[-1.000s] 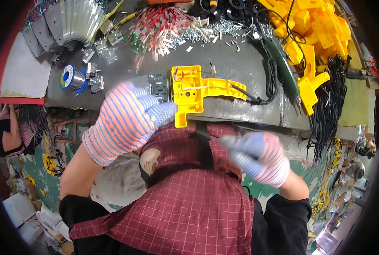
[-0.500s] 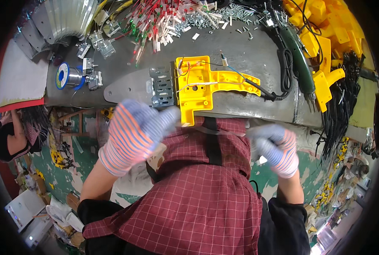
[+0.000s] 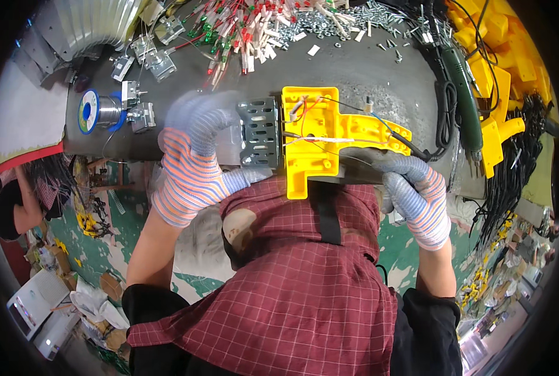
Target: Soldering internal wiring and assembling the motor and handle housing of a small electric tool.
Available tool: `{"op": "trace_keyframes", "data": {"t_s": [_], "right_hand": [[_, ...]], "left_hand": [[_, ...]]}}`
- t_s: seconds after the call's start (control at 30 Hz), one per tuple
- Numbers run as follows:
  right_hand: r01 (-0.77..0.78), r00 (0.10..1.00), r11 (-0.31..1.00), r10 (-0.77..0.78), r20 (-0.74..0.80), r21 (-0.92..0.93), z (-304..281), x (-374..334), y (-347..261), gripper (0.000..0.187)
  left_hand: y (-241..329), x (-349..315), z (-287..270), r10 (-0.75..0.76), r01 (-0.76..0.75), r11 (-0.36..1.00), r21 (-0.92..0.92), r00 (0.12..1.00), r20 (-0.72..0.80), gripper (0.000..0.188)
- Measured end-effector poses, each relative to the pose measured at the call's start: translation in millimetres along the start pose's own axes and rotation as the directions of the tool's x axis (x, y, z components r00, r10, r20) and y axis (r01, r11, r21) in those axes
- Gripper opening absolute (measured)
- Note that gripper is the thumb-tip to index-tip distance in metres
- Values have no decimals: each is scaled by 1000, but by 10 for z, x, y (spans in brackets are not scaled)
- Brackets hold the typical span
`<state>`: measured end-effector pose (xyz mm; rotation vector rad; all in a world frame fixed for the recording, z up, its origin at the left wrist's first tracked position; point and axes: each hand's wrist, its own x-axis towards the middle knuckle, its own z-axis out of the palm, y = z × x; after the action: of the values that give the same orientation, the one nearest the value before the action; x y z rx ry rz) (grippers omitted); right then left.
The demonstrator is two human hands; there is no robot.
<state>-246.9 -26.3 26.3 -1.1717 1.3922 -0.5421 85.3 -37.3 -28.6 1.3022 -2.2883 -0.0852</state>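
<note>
I am watching the open yellow housing closely, because it is lying at the front edge of the bench, its lower tab projecting over my checked apron. A careless push toward me could, I am thinking, be tipping it into my lap. The loose wiring is worrying me more: red and black leads are looping over the box, the white wire is running into the handle, and a thin strand is straying below it. Snagging that strand could be pulling a joint apart (knitted fabric is always finding the one loose end). The black cable is leading away from the handle's tip, so a tug there could be straining the leads too.

My left hand is spreading wide, thumb well apart from the fingers, over the pale flat piece beside the slotted metal plate. The thumb is pointing along just below the plate's lower edge; the fingers are showing too blurred for me to be telling touch from nearness. My right hand is curling below the handle, fingertips near its lower edge. Whether they are pressing together or pinching something small, I cannot tell.
</note>
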Motion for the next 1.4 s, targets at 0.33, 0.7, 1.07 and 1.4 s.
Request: {"op": "trace_keyframes", "data": {"t_s": [0.33, 0.7, 1.07, 1.4], "right_hand": [[-36, 994, 998, 41, 103, -52, 191, 152, -129, 24], [-70, 987, 995, 79, 138, -70, 176, 161, -192, 24], [509, 779, 690, -623, -65, -515, 666, 424, -51, 15], [492, 718, 514, -696, -5, -703, 714, 469, -13, 25]], "left_hand": [[-63, -10, 90, 34, -52, 993, -107, 986, -165, 84], [-35, -28, 39, 9, -16, 998, -60, 993, -117, 85], [35, 142, -9, 35, -35, 999, 4, 999, -26, 84], [297, 322, 202, 176, -176, 983, -44, 984, -1, 34]]}}
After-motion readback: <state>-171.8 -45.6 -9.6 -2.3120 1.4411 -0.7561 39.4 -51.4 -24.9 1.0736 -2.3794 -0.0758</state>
